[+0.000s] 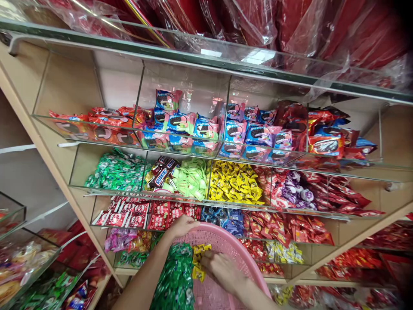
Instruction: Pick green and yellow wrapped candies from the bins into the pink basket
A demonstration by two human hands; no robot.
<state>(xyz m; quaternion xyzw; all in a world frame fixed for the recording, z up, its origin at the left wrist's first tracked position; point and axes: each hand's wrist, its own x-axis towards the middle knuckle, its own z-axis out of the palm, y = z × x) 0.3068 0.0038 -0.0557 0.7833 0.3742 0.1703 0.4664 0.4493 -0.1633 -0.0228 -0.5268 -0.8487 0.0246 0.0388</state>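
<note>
A pink mesh basket (238,241) is at the bottom centre, in front of the shelves. Green-wrapped candies (174,275) fill its left part, and several yellow packets (198,262) lie beside them. My left hand (182,227) grips the basket's far left rim. Inside the basket, my right hand (222,269) touches the yellow packets, its fingers bent and pressed together around their right side. The fingertips are partly hidden.
Clear-walled shelves hold blue and pink cookie packs (180,122), green candies (118,170), yellow candies (235,183) and red packets (271,226). A glass shelf edge (193,56) crosses above. More candy bins (29,271) stand at lower left.
</note>
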